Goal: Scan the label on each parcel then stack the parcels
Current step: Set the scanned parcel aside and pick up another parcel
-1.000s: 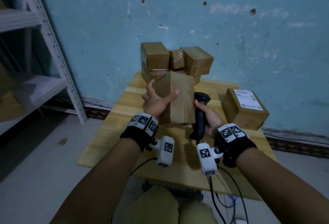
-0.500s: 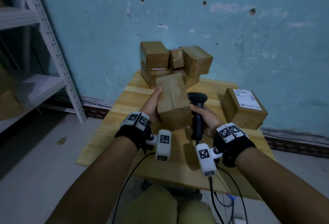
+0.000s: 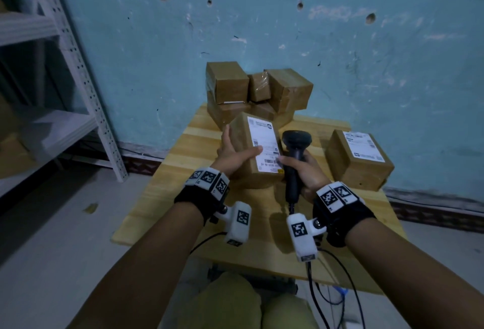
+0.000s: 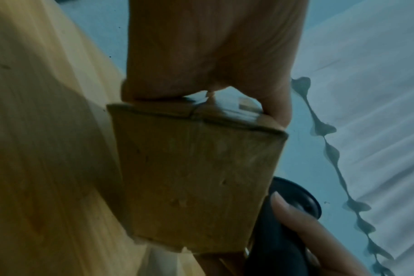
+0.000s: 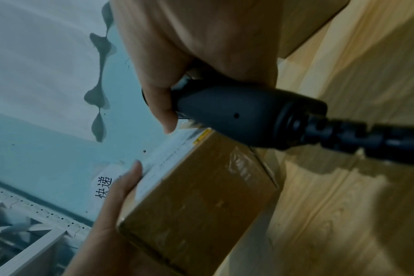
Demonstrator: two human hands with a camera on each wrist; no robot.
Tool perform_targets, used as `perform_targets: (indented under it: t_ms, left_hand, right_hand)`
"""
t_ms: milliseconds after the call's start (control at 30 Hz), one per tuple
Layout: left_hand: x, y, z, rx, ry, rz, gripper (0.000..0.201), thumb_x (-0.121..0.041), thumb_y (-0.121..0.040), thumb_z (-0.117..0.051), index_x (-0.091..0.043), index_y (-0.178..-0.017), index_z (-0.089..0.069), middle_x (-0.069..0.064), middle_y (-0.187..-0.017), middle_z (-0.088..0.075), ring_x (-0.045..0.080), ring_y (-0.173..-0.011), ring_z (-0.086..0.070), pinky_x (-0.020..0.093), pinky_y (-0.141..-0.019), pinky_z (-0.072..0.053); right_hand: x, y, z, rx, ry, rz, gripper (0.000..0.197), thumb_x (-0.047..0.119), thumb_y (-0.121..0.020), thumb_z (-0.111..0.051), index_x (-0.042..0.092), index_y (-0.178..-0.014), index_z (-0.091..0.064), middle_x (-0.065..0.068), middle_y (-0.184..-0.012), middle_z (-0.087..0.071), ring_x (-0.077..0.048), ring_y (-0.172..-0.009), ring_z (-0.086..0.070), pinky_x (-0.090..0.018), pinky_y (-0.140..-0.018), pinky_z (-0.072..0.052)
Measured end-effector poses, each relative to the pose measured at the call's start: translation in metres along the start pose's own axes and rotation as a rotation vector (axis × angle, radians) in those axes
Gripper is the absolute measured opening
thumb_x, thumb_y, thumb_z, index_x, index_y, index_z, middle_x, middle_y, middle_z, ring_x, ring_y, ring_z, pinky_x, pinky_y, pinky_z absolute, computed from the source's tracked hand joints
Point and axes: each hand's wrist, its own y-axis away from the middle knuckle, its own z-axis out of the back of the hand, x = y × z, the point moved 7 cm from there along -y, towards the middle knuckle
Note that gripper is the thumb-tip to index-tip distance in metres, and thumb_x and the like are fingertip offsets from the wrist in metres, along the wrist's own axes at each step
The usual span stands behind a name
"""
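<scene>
My left hand (image 3: 231, 154) grips a brown cardboard parcel (image 3: 246, 161) above the wooden table (image 3: 162, 197), thumb across its top and fingers along its left side. The parcel's white label (image 3: 263, 142) faces up. The left wrist view shows the same parcel (image 4: 194, 177) from below, the right wrist view (image 5: 201, 196) from its side. My right hand (image 3: 305, 169) holds a black barcode scanner (image 3: 294, 153) upright just right of the parcel, its index fingertip touching the label. The scanner handle (image 5: 243, 119) fills the right wrist view.
A heap of several brown parcels (image 3: 256, 93) sits at the table's far edge against the blue wall. One labelled parcel (image 3: 358, 161) stands at the right of the table. A white metal shelf (image 3: 65, 67) stands to the left. Scanner cables (image 3: 322, 289) hang off the near edge.
My left hand has turned the parcel over so its label, hidden before, now faces up. The scanner stays upright beside it in my right hand.
</scene>
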Motion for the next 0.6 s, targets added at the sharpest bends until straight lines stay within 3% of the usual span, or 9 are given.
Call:
perform_targets:
  t_ms: [100,233,433,500,600]
  left_hand:
    - [0.004,0.002,0.001,0.025,0.18,-0.005,0.11,-0.01,-0.074,-0.076,-0.037,-0.148,0.0,0.008,-0.154,-0.025,0.032,-0.135,-0.036,0.057,-0.106,-0.036]
    - [0.004,0.006,-0.002,0.12,0.38,-0.014,0.102,0.013,-0.081,-0.058,-0.038,-0.148,-0.001,0.012,-0.15,-0.034,0.034,-0.132,-0.04,0.057,-0.102,-0.04]
    - [-0.009,0.016,-0.007,0.268,0.49,-0.077,0.099,0.023,-0.084,-0.041,-0.043,-0.147,-0.003,0.018,-0.149,-0.034,0.039,-0.134,-0.037,0.059,-0.097,-0.038]
    - [-0.013,0.018,-0.008,0.276,0.507,-0.087,0.099,0.024,-0.084,-0.039,-0.043,-0.146,-0.003,0.018,-0.149,-0.033,0.039,-0.134,-0.037,0.058,-0.097,-0.038]
    - [-0.016,0.019,-0.008,0.25,0.56,-0.084,0.103,0.026,-0.084,-0.037,-0.046,-0.146,0.003,0.016,-0.152,-0.03,0.036,-0.136,-0.035,0.057,-0.099,-0.036]
  right_hand:
    - [0.004,-0.001,0.003,-0.011,-0.046,0.001,0.027,0.0,-0.089,-0.054,0.009,-0.113,-0.046,-0.009,-0.088,-0.062,-0.019,-0.073,-0.06,-0.028,-0.061,-0.05]
    - [0.003,-0.002,0.01,-0.017,-0.119,-0.013,0.015,0.004,-0.09,-0.054,0.012,-0.102,-0.05,-0.009,-0.084,-0.058,-0.019,-0.071,-0.058,-0.03,-0.062,-0.047]
    - [-0.001,-0.003,0.013,0.026,-0.171,-0.003,0.026,0.006,-0.091,-0.052,0.008,-0.117,-0.048,-0.006,-0.077,-0.068,-0.015,-0.063,-0.067,-0.029,-0.06,-0.055]
    - [-0.003,-0.004,0.014,0.029,-0.199,-0.008,0.024,0.006,-0.091,-0.052,0.009,-0.115,-0.048,-0.002,-0.071,-0.071,-0.013,-0.059,-0.068,-0.026,-0.054,-0.054]
    - [-0.005,-0.005,0.017,0.02,-0.174,-0.028,0.027,0.012,-0.091,-0.054,0.012,-0.117,-0.048,0.0,-0.071,-0.071,-0.016,-0.061,-0.067,-0.034,-0.056,-0.055]
